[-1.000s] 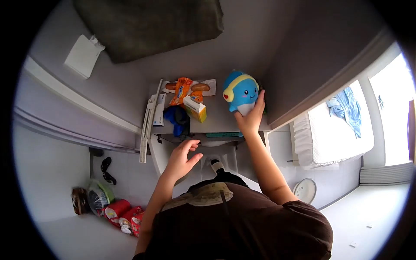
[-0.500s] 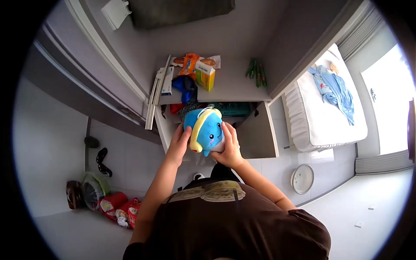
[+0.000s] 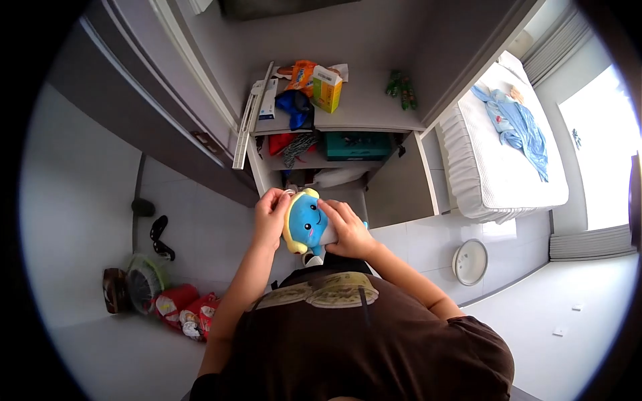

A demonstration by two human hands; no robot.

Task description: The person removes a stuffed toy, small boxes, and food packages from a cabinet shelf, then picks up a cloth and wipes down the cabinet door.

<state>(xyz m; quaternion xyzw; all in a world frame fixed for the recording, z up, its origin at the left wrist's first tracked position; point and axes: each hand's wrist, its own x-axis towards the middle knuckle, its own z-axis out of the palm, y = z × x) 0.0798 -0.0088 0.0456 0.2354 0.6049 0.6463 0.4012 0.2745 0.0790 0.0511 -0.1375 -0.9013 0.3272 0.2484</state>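
Observation:
A blue plush toy with a yellow headphone-like band and a smiling face is held in front of my body, tilted. My right hand grips its right side, thumb below and fingers across the top. At the toy's upper left, my left hand is closed, fingertips pinched at the thin white cord. The left fingertips partly cover the cord. Beyond my hands stands a cabinet whose lower door hangs open.
On the cabinet shelf are a yellow-green box, an orange packet, a blue cloth-like item and several green items. A teal box sits below. At right are a bed and a basin; red bags lie left.
Both hands have brought the plush toy lower and closer to my body. My left hand has shifted from its side to the cord at its top. The view has tilted down.

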